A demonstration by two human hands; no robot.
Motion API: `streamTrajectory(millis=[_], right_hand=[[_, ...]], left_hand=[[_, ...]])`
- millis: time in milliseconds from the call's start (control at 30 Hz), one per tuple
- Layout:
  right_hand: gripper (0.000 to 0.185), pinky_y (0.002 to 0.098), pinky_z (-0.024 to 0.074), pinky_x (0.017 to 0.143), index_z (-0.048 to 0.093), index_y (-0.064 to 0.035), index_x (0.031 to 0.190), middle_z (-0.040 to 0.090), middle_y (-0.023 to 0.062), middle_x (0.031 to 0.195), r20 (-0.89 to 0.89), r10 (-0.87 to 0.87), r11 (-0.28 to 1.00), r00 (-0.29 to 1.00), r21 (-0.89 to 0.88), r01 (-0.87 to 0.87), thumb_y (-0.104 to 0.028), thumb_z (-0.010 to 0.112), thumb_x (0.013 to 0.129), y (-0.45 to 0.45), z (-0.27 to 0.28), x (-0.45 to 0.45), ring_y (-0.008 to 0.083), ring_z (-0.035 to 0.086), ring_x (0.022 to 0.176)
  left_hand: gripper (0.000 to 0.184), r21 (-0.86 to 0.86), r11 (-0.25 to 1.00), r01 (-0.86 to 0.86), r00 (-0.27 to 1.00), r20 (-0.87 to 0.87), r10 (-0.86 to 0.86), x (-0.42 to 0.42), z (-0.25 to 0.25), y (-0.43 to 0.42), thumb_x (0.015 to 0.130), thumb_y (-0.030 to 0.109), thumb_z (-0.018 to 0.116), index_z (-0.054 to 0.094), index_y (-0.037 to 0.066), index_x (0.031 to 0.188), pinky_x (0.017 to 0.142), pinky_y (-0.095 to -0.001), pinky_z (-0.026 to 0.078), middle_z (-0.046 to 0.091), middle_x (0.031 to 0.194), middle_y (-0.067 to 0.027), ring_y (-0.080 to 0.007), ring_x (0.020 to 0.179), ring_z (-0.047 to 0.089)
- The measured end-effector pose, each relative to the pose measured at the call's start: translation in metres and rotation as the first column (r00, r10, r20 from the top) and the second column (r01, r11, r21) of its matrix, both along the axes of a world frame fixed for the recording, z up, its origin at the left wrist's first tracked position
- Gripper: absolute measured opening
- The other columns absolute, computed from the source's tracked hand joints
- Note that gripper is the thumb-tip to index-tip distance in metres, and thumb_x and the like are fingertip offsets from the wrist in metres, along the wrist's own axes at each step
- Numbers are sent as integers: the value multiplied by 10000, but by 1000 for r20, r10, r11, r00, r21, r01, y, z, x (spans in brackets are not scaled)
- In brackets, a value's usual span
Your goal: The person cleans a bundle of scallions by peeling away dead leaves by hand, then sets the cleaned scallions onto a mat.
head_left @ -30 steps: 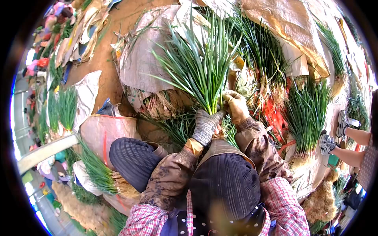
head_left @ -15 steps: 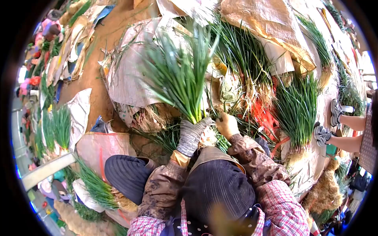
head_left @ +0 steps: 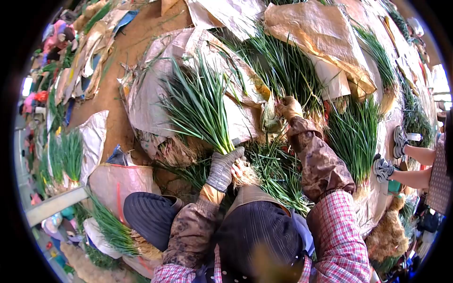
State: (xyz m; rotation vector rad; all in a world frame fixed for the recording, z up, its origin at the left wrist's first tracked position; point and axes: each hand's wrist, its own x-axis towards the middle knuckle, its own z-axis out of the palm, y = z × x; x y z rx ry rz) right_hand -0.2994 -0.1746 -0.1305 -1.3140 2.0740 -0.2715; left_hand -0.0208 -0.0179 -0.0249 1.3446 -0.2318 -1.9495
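Observation:
My left hand [head_left: 222, 167], in a grey knit glove, is closed round the lower stems of a bunch of spring onions [head_left: 203, 108]. The green leaves fan up and away from me, while the pale roots [head_left: 244, 174] stick out below the hand. Further forward and to the right, my right hand [head_left: 289, 107], in a tan glove, is at the near edge of a heap of spring onions [head_left: 288, 61]. Its fingers look curled; what they grip, if anything, is hidden. Beside it lies a crumpled sack edge [head_left: 271, 118].
Loose green leaves [head_left: 273, 174] litter the ground before my lap. A pale sack [head_left: 151, 104] covers more onions at the left, and another sack [head_left: 321, 33] partly covers the heap. A standing onion bundle [head_left: 356, 137] is at the right, near another person's shoes [head_left: 383, 167].
My right hand has moved forward and right, from beside the bunch to the heap. My left hand has come slightly lower and left with the bunch, whose roots now show more.

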Motion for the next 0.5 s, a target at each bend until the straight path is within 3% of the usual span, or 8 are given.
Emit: streamTrajectory(millis=[67,200,300,367,433,467,500], right_hand=[[361,326,506,849,602,-117,1170,661,124,1062,-31,80,972,996,224,-71,-113,677,817,-4,80,30,229,645,922],[171,295,529,687,678,-108,956,697,90,853,-36,-177,960,984,-228,165,-231,678,837,4,47,22,200,663,731],[235,306,527,685,672,-85,969,695,102,867,85,-235,931,968,-267,250,-279,681,838,-2,33,19,199,663,738],[286,314,510,776,676,-76,994,687,133,933,16,-47,998,999,-43,48,-298,696,815,-13,26,19,231,663,838],[359,325,492,848,681,-78,1028,678,154,994,-142,323,926,936,254,-280,-341,714,786,-16,67,32,261,657,919],[417,340,485,873,686,-82,1035,668,166,1026,-55,51,975,997,219,-38,-385,730,752,-19,53,30,279,646,964],[351,332,501,818,696,-63,987,678,171,963,-75,78,988,994,138,-67,-342,717,774,-17,49,31,277,661,901]], left_hand=[[483,27,1000,13,999,29,-14,-2,0,-1,776,97,736,508,61,1201,337,-232,369,586,736,-112,-132,467,492],[444,22,1000,-4,1000,-7,4,-2,-2,-1,769,97,742,517,97,1152,340,-226,361,567,726,-116,-127,469,475],[375,30,999,-29,1000,-5,29,-6,1,-2,758,106,753,559,56,1075,323,-233,378,593,709,-120,-145,446,511],[306,26,999,-31,999,27,30,-8,5,-3,759,129,754,588,27,995,314,-238,396,615,689,-119,-154,427,538],[261,5,1000,-25,998,62,25,-9,10,-3,763,153,752,610,6,925,310,-242,414,632,673,-116,-159,412,558],[248,-13,1000,-18,997,80,19,-9,12,-4,766,166,749,616,0,895,311,-243,422,639,666,-113,-158,407,565],[241,-29,1000,-11,995,100,14,-8,13,-3,769,178,746,623,-6,864,312,-244,430,645,659,-111,-158,402,573]])
